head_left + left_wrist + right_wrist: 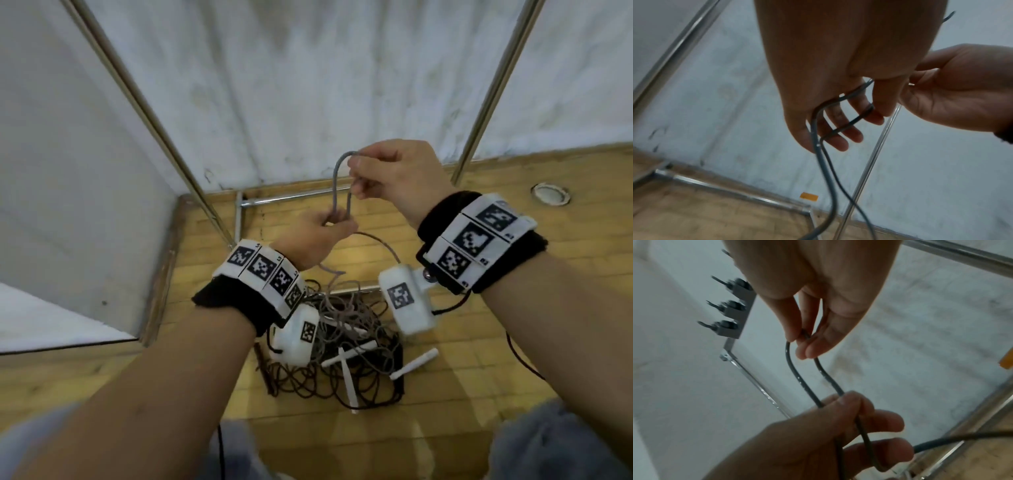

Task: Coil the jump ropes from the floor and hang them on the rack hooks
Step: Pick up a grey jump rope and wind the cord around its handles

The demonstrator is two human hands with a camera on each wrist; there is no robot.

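Your right hand (394,178) pinches the top of a narrow loop of grey jump rope (337,185) between thumb and fingertips (813,350), held above and just beside your left hand (315,240). Your left hand grips both legs of that loop, its fingers (840,129) curled round the cord. From your left hand the rope trails down to a tangled pile of ropes (346,342) on the wooden floor (513,359), directly below your wrists. White handles (414,365) lie in and beside the pile. The pile sits inside the base of a metal rack (150,113) standing against the white wall (308,85). The right wrist view shows a row of dark hooks (723,305) on the rack's bar, bare of rope.
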